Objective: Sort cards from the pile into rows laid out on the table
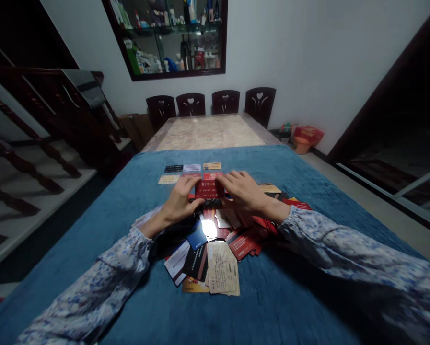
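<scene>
Between my two hands is a red card [209, 189] with pale printing, held up by its left and right edges. My left hand [180, 201] pinches one side with thumb and fingers. My right hand [241, 191] grips the other side. Below them lies a loose pile of cards, among them a blue card [197, 235], a beige card [223, 268], a black card [196, 262] and red cards [244, 242]. Beyond my hands, several cards lie flat in rows, including a dark card [173, 168], a lilac card [192, 167] and a yellowish card [212, 166].
A blue cloth [128, 191] covers the near part of the table; its bare marbled top [207, 129] shows farther off. Dark chairs [225, 101] stand at the far end. A stair railing [31, 143] is on the left, an orange bucket [302, 144] on the floor at right.
</scene>
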### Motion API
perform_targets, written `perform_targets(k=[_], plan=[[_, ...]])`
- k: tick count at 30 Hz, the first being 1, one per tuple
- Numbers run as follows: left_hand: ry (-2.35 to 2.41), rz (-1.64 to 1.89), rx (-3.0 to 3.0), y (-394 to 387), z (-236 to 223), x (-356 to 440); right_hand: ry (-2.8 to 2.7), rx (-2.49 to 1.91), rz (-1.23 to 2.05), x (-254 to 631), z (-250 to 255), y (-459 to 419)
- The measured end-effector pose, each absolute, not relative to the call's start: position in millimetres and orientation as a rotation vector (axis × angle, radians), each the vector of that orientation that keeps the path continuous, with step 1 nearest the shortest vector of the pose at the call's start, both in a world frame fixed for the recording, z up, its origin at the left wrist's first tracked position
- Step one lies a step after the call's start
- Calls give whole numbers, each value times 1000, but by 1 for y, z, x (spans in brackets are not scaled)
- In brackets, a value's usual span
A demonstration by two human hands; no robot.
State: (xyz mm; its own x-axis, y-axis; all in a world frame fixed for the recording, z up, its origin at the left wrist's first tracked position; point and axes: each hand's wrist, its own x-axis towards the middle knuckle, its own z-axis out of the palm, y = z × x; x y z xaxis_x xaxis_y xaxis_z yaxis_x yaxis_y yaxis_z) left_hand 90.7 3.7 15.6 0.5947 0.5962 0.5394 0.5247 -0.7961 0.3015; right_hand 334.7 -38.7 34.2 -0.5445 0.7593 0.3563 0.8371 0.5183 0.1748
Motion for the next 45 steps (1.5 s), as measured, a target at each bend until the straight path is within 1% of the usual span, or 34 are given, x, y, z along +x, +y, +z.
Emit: perform_targets(k=[10, 22, 32, 45], plan=[[1021, 768, 2832, 39, 20, 73, -2558, -1408, -292, 319, 36, 0], [1300, 443, 2832, 83, 15, 59, -2623, -1459, -170, 302, 36, 42], [1338, 404, 2748, 115, 6, 47, -2636, -1498, -87, 288, 26, 74], [1383, 233, 2687, 137, -1, 52, -2695, -1501, -35, 284, 12, 100]])
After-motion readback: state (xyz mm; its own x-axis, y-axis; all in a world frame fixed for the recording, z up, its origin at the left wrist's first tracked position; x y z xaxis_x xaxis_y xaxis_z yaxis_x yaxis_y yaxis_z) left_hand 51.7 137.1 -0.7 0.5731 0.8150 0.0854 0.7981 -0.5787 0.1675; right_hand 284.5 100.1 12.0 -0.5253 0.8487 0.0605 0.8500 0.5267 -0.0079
